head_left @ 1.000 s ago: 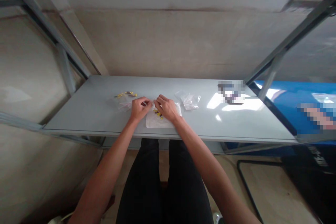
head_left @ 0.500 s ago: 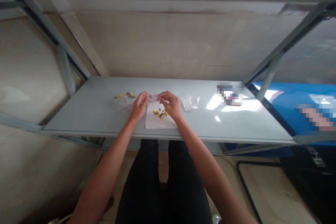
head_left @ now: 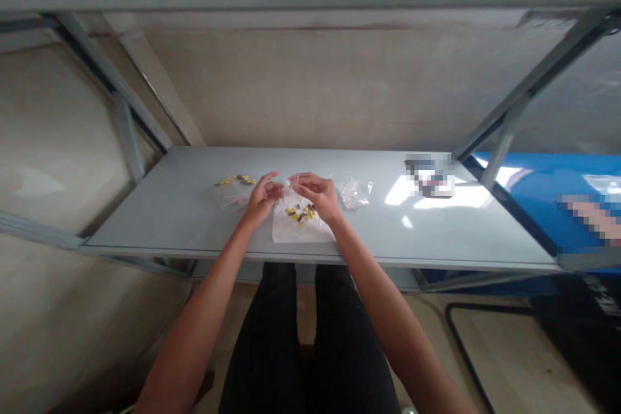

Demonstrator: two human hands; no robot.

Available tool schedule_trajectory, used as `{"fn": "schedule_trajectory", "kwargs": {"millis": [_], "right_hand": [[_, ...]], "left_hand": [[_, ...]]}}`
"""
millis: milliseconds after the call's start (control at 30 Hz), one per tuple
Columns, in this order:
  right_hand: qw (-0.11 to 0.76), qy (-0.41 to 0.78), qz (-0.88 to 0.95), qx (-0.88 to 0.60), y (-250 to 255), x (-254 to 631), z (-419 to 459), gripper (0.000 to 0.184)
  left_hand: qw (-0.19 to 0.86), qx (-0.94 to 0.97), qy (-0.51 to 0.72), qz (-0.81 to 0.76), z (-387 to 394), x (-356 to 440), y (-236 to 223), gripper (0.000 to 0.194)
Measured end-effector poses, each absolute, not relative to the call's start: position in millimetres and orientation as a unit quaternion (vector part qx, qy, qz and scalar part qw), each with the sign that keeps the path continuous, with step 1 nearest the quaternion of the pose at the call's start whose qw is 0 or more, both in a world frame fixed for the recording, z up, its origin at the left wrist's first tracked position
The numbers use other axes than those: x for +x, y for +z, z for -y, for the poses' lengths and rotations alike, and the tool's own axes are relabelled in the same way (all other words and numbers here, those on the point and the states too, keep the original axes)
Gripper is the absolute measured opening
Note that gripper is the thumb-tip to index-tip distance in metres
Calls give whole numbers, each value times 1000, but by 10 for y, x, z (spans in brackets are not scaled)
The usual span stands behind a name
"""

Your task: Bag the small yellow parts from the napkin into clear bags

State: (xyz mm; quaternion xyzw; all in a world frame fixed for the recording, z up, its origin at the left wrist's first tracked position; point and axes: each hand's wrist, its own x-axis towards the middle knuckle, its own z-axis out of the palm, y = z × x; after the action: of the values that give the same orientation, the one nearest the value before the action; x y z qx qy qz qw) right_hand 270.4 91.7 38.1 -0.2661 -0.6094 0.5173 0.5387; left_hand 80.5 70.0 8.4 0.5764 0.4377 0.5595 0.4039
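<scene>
Left hand (head_left: 264, 198), clear plastic piece (head_left: 288, 187) and right hand (head_left: 320, 194) over the counter (head_left: 145, 213).
Left to right: small yellow-and-dark pieces (head_left: 247, 179) lie behind a clear bag of sticks (head_left: 233, 199); the left fingers are curled at the plastic's left side, grip indeterminable; the plastic sits near the far edge of a white sheet (head_left: 291, 233) carrying a yellow-and-dark cluster (head_left: 301, 213); the right fingers pinch the plastic; a second clear bag (head_left: 356, 194) lies beyond.
</scene>
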Motion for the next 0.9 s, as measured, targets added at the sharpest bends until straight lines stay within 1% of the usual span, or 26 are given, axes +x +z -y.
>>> {"fn": "schedule_trajectory", "kwargs": {"millis": [100, 233, 367, 533, 600, 767, 900], "right_hand": [[553, 507, 591, -296, 326, 2704, -979, 32], [558, 474, 592, -338, 230, 2734, -1073, 33], [534, 457, 613, -361, 233, 2757, -1068, 36], [500, 449, 648, -359, 281, 2787, -1023, 51], [489, 433, 667, -360, 248, 2830, -1044, 48], [450, 396, 712, -367, 118, 3003, -1121, 31], [432, 386, 728, -366, 99, 3099, -1104, 27]], "left_hand": [[378, 546, 607, -438, -691, 811, 100, 54], [322, 509, 651, -462, -702, 797, 107, 50], [285, 504, 659, -480, -712, 771, 89, 46], [270, 506, 658, -487, -696, 759, 69, 43], [277, 507, 659, -482, -683, 766, 73, 42], [292, 531, 635, -479, -658, 801, 128, 38], [296, 550, 623, -471, -659, 816, 158, 36]]}}
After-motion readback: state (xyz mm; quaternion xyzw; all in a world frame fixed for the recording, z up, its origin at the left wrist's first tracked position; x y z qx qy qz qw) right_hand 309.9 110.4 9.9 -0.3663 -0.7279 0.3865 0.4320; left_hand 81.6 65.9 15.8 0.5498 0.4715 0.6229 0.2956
